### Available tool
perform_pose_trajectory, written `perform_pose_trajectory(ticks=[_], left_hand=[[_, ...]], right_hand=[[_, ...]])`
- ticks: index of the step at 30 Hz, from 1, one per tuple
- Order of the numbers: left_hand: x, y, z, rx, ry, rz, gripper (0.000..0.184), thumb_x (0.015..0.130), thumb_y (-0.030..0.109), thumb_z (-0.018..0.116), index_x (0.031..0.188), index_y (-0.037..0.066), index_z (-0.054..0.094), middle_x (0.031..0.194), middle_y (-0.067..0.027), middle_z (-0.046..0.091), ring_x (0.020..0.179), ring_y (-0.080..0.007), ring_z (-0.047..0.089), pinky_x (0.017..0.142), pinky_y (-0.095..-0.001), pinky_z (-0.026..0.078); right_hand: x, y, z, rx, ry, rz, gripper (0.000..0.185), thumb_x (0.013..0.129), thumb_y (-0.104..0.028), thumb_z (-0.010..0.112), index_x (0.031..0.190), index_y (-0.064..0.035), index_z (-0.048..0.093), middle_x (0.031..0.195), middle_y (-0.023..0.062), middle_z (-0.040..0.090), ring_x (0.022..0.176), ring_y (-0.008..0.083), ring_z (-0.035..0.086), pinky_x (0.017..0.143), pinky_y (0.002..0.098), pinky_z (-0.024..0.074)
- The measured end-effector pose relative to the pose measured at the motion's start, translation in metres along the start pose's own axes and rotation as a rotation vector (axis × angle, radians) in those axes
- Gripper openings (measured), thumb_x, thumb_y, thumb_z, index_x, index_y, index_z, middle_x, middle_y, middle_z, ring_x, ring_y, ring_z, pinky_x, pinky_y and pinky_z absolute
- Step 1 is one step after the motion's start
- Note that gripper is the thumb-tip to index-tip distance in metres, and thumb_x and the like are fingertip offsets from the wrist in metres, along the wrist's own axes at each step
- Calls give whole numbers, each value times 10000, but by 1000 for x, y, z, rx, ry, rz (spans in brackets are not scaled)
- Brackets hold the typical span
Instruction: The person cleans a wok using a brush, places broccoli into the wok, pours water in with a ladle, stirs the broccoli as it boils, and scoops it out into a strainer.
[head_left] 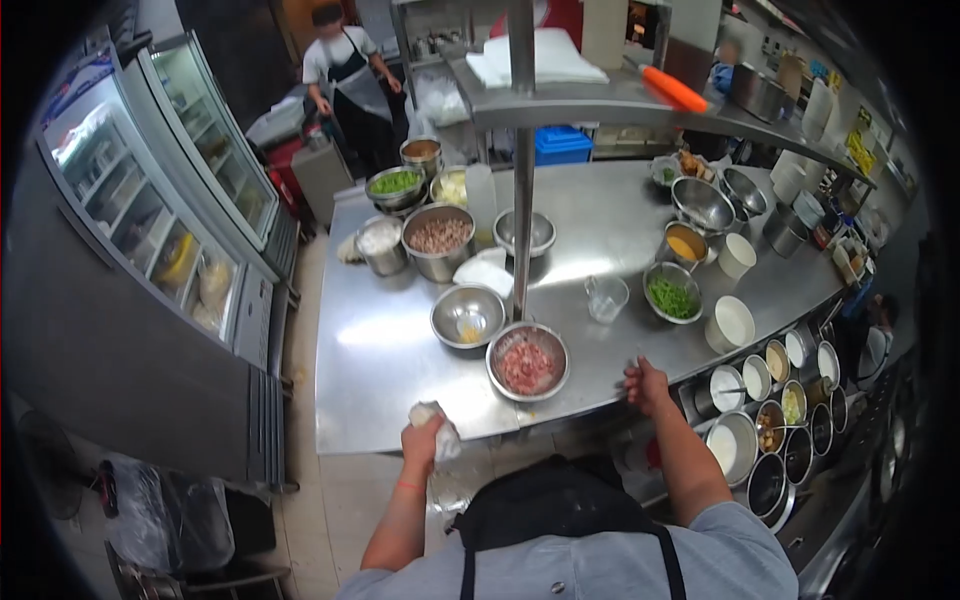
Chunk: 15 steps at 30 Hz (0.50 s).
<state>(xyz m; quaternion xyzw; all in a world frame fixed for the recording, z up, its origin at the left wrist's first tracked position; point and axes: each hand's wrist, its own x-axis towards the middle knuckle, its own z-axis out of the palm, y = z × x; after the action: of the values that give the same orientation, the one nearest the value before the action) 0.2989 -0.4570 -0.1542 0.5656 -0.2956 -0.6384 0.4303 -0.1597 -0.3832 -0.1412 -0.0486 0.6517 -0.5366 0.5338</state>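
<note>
At the front edge of the steel table (375, 385), my left hand (421, 440) is closed round a whitish cloth (446, 440). My right hand (645, 384) hovers over the table edge to the right, its fingers curled; whether it holds anything is too small to tell. Between the hands stands a metal bowl of raw meat (527, 364). Behind it on the left is a metal bowl (468, 316) with a little yellow food at the bottom. A clear plastic jug (606, 298) and a bowl of chopped greens (672, 293) are beyond my right hand.
A metal post (522, 200) rises from the table. Pots and bowls of food, one with beans (439, 236), crowd the back left. White containers (731, 325) and sunken food tubs (733, 446) line the right. A person in an apron (350, 85) stands beyond the table.
</note>
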Motion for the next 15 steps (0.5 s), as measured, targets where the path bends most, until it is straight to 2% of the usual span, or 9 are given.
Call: perform_pose_trajectory(ticks=[4, 7, 15], left_hand=[[2, -1, 0, -14, -15, 39, 189, 800, 114, 673, 888, -43, 614, 750, -128, 650, 636, -223, 642, 580, -345, 524], [-8, 10, 5, -34, -49, -5, 204, 807, 114, 655, 914, -49, 595, 728, -128, 641, 620, -232, 641, 574, -356, 527], [-10, 11, 6, 5, -72, 15, 208, 819, 140, 628, 903, -46, 583, 732, -148, 643, 606, -257, 645, 561, -368, 533]], right_hand=[[-4, -1, 0, -41, -5, -25, 445, 917, -458, 496, 880, -22, 579, 587, 91, 580, 381, 165, 457, 383, 310, 398], [-12, -5, 2, -127, -6, -54, 401, 924, -418, 492, 895, -28, 581, 555, 70, 558, 366, 162, 454, 381, 322, 405], [-12, 3, -2, -57, -9, -141, 323, 915, -299, 527, 916, 19, 588, 586, 113, 593, 336, 185, 476, 333, 306, 403]])
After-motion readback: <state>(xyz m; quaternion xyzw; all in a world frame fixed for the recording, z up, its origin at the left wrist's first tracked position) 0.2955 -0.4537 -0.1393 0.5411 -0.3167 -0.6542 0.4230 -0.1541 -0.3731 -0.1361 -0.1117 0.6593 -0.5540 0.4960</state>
